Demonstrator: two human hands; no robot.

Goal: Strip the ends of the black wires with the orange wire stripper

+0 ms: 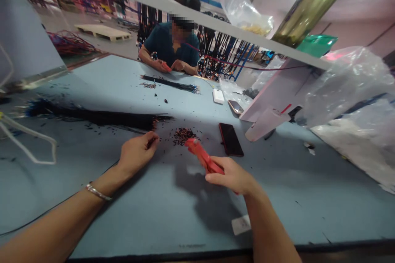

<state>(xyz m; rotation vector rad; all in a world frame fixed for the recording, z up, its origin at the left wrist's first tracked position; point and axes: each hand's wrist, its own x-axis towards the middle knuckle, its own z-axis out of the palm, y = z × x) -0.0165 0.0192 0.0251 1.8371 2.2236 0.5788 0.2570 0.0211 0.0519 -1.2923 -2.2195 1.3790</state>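
My right hand (230,174) is closed around the handles of a red wire stripper (200,156), whose head points up and left. Below that head lies a small pile of short black and copper-coloured wire scraps (183,135). Left of the tool, the fingers of my left hand (138,150) are pinched together. A thin black wire (40,215) trails from the table's lower left, passes behind my forearm and leads up to this hand; its tip is hidden. Just beyond my left hand stretches a thick bundle of black wires (108,118), with blue ends at the left.
A phone (231,139) lies right of the scraps, near a second phone (236,107) and a white box (218,96). Across the table a person (173,47) holds a red tool beside another wire bundle (169,83). Plastic bags (354,86) crowd the right; a white beam (210,22) crosses above.
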